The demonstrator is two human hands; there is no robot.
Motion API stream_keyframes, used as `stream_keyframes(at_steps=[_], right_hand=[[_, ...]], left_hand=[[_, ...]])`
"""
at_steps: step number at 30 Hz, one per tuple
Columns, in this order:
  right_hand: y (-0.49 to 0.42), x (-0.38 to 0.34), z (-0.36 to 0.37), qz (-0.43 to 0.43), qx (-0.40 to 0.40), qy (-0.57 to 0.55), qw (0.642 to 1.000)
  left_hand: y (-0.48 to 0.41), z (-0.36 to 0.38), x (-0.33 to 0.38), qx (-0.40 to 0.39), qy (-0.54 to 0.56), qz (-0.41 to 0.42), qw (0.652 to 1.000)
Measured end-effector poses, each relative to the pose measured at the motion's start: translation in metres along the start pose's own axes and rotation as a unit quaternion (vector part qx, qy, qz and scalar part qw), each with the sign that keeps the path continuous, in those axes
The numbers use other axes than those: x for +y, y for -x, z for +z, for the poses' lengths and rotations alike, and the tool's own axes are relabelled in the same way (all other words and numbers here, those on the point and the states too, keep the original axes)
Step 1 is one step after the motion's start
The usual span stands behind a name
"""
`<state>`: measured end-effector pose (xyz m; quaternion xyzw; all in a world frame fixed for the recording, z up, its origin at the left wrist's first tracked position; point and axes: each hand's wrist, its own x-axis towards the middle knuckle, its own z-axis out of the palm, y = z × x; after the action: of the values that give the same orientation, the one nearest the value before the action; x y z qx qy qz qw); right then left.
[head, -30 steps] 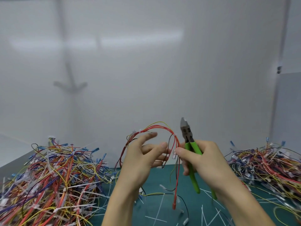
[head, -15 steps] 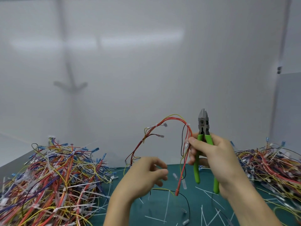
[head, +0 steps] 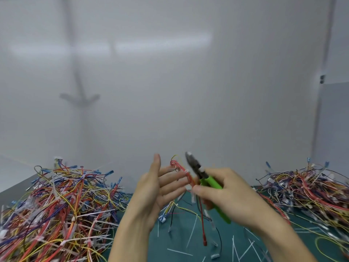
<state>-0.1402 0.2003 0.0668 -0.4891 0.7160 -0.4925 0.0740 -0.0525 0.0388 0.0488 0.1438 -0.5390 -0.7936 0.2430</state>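
My right hand (head: 230, 195) grips green-handled side cutters (head: 203, 179), jaws tilted up and to the left. The same hand also pinches a small bundle of red, yellow and black wires (head: 181, 168) between thumb and fingers; its loose ends hang down over the mat, a red lead (head: 203, 224) reaching lowest. My left hand (head: 156, 190) is raised beside the bundle, palm turned right, fingers straight and spread, their tips close to the wires. It holds nothing.
A large tangled heap of coloured wires (head: 56, 210) fills the left of the table. Another heap (head: 309, 191) lies at the right. Cut white cable ties (head: 190, 231) are scattered on the green mat (head: 181, 242). A white wall rises behind.
My right hand has dropped and tilted the cutters leftward, bringing the bundle down. My left hand has risen from a loose curl to an open palm next to the wires.
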Motion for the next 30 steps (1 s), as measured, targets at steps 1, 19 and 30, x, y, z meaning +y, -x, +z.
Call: stream_keyframes(at_steps=[1, 19, 30], right_hand=[[-0.001, 0.000, 0.005, 0.001, -0.020, 0.032, 0.999], [-0.011, 0.050, 0.022, 0.235, -0.035, 0.114, 0.965], [-0.014, 0.063, 0.033, 0.276, -0.087, 0.144, 0.946]], left_hand=[[0.002, 0.005, 0.004, -0.014, 0.032, 0.011, 0.999], [0.008, 0.007, 0.005, 0.020, 0.052, 0.053, 0.997], [0.013, 0.010, 0.007, -0.030, 0.012, 0.105, 0.994]])
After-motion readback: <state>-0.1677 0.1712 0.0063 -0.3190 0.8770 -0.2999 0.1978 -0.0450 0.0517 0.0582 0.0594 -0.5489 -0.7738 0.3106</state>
